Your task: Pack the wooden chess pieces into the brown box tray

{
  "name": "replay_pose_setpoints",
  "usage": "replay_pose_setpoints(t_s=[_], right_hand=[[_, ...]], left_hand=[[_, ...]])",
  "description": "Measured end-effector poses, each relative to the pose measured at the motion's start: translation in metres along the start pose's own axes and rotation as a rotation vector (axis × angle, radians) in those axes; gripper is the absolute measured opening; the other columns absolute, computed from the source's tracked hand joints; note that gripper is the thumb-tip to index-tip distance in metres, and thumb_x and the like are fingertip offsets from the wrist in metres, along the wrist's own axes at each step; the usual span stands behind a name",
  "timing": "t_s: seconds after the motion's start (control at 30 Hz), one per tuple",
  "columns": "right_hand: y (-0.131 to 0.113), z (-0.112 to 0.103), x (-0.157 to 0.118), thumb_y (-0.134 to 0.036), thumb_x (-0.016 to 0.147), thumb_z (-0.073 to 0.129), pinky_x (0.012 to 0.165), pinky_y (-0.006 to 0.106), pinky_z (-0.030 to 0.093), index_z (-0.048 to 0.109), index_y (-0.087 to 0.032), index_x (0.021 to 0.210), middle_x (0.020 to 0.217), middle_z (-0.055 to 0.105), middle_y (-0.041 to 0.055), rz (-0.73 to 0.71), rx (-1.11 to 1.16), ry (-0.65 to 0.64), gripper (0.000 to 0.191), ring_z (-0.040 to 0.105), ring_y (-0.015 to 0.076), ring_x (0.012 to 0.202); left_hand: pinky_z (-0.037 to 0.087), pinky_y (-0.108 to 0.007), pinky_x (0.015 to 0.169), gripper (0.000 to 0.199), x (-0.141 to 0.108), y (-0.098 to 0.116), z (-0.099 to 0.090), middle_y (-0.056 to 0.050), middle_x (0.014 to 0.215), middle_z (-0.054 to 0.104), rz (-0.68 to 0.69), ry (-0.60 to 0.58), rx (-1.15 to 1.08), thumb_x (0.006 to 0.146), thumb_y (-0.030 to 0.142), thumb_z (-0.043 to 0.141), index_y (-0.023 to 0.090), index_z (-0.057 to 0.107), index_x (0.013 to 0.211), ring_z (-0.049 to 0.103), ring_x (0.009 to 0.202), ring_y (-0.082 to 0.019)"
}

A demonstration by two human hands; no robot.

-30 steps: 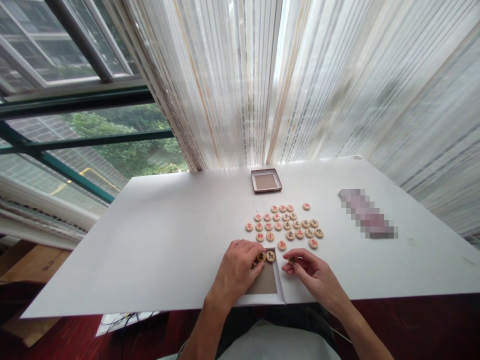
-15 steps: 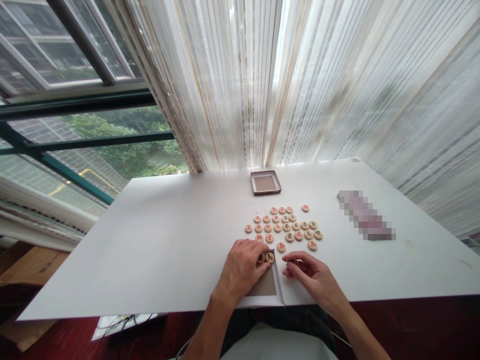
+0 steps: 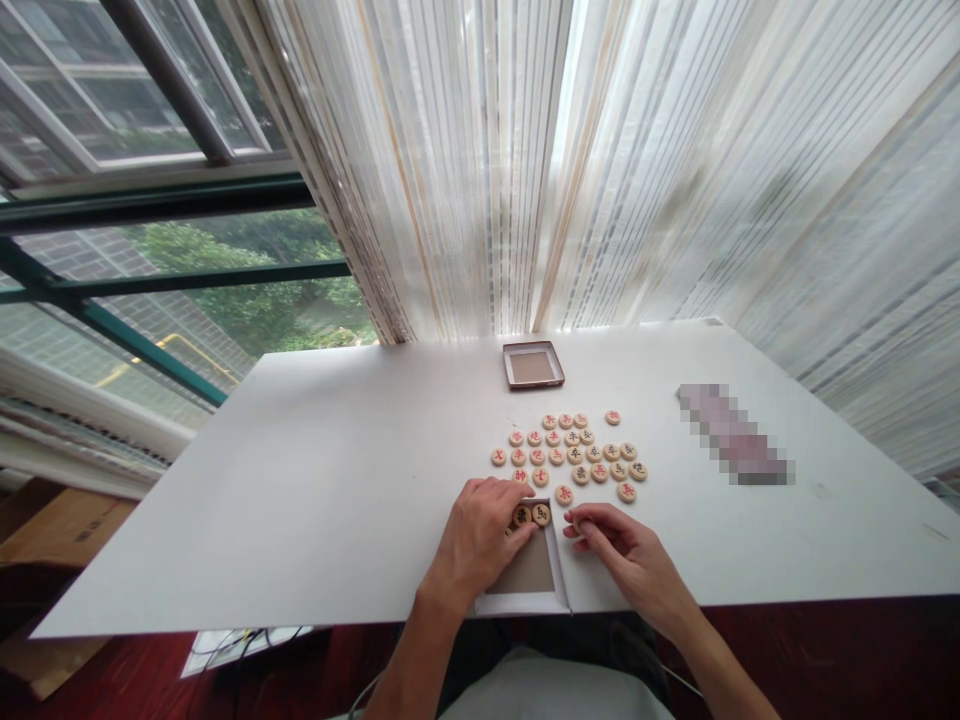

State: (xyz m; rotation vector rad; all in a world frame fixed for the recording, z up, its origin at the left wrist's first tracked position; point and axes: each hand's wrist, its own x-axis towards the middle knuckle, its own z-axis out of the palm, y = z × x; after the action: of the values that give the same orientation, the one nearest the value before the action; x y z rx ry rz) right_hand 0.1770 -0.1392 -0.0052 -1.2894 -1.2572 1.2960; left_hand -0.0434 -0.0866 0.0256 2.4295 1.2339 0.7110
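My left hand (image 3: 486, 532) rests over the left side of an open box (image 3: 529, 575) at the table's front edge. Its fingers curl around round wooden pieces with black characters, among them one (image 3: 541, 514) in the box's top right corner. To the right of the box, my right hand (image 3: 619, 545) pinches a small round piece (image 3: 581, 526) between thumb and fingers. Beyond both hands lie loose round pieces in uneven rows, some with red characters, like this one (image 3: 564, 495), others with black, like this one (image 3: 580, 475).
A shallow brown-rimmed lid (image 3: 533, 384) lies farther back on the white table (image 3: 337, 480). A blurred pinkish object (image 3: 735, 435) is at the right. Curtains (image 3: 480, 170) hang behind the table, and a cardboard box (image 3: 67, 530) stands at the lower left.
The piece in my right hand has turned and shows more of its face. My left hand has hardly moved, and the view has shifted slightly.
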Motion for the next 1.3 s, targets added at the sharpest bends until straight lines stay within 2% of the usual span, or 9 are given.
replay_pose_setpoints(t_s=[0.17,0.3,0.37,0.47,0.63,0.77,0.9,1.13,1.3], right_hand=[[0.004,-0.001,0.002,-0.051,0.092,0.062,0.086,0.036,0.061,0.07,-0.021,0.107,0.111,0.073,0.009,-0.002,0.012,-0.004,0.034,0.074,0.0245,0.097],[0.004,-0.001,0.0,-0.054,0.091,0.062,0.085,0.038,0.061,0.071,-0.021,0.109,0.101,0.076,0.0087,0.007,-0.005,0.014,0.038,0.075,0.0242,0.089],[0.003,-0.001,0.0,-0.053,0.091,0.063,0.085,0.038,0.061,0.071,-0.021,0.109,0.096,0.077,0.0084,0.016,-0.016,0.012,0.038,0.075,0.0241,0.086],[0.001,-0.002,0.0,-0.049,0.088,0.068,0.087,0.037,0.06,0.07,-0.021,0.109,0.099,0.076,0.0081,0.029,-0.013,0.009,0.035,0.074,0.0238,0.089],[0.001,-0.002,0.002,-0.045,0.082,0.076,0.087,0.033,0.06,0.071,-0.022,0.107,0.1,0.075,0.0057,0.031,-0.013,0.02,0.034,0.072,0.0217,0.091],[0.001,-0.002,0.001,-0.043,0.084,0.075,0.083,0.03,0.06,0.072,-0.021,0.101,0.097,0.075,0.0045,0.025,-0.018,0.008,0.028,0.071,0.0204,0.088],[0.0,-0.002,0.0,-0.043,0.088,0.07,0.08,0.031,0.059,0.073,-0.021,0.097,0.09,0.075,0.0043,0.034,-0.045,-0.013,0.024,0.072,0.0203,0.082],[0.002,-0.004,0.003,-0.046,0.096,0.058,0.082,0.035,0.06,0.068,-0.021,0.11,0.093,0.076,0.0074,0.029,-0.025,0.016,0.031,0.074,0.0227,0.085],[0.006,-0.005,0.004,-0.046,0.093,0.063,0.081,0.036,0.062,0.066,-0.02,0.113,0.099,0.075,0.0089,0.015,0.0,0.039,0.032,0.074,0.0228,0.085]], left_hand=[[0.051,-0.042,0.089,0.033,0.001,-0.001,-0.001,-0.003,0.105,0.074,0.009,0.014,0.006,0.082,0.022,0.077,0.025,0.065,0.112,0.068,0.096,-0.024],[0.052,-0.042,0.09,0.032,-0.001,-0.004,-0.001,-0.005,0.107,0.074,0.031,0.039,-0.003,0.085,0.025,0.074,0.024,0.064,0.116,0.068,0.098,-0.025],[0.053,-0.041,0.089,0.026,-0.004,-0.007,-0.005,-0.006,0.106,0.074,0.036,0.084,-0.025,0.09,0.027,0.069,0.024,0.065,0.116,0.068,0.098,-0.024],[0.054,-0.037,0.085,0.017,-0.011,-0.016,-0.013,-0.006,0.101,0.074,0.004,0.191,-0.061,0.096,0.027,0.06,0.023,0.066,0.111,0.068,0.092,-0.021],[0.055,-0.034,0.082,0.014,-0.029,-0.036,-0.018,-0.004,0.094,0.073,-0.111,0.321,-0.092,0.097,0.026,0.057,0.022,0.068,0.104,0.068,0.086,-0.019],[0.056,-0.03,0.076,0.015,-0.044,-0.044,-0.009,-0.004,0.095,0.073,-0.202,0.326,-0.133,0.097,0.029,0.057,0.022,0.069,0.104,0.068,0.081,-0.018],[0.055,-0.029,0.074,0.015,-0.051,-0.046,0.0,-0.003,0.097,0.072,-0.232,0.328,-0.157,0.097,0.028,0.057,0.022,0.068,0.105,0.067,0.079,-0.016],[0.054,-0.028,0.074,0.015,-0.051,-0.048,0.002,-0.004,0.098,0.071,-0.217,0.312,-0.14,0.096,0.026,0.056,0.022,0.066,0.107,0.066,0.078,-0.016],[0.055,-0.031,0.079,0.015,-0.052,-0.05,0.005,-0.004,0.098,0.071,-0.223,0.284,-0.125,0.096,0.027,0.056,0.022,0.066,0.107,0.066,0.082,-0.018]])
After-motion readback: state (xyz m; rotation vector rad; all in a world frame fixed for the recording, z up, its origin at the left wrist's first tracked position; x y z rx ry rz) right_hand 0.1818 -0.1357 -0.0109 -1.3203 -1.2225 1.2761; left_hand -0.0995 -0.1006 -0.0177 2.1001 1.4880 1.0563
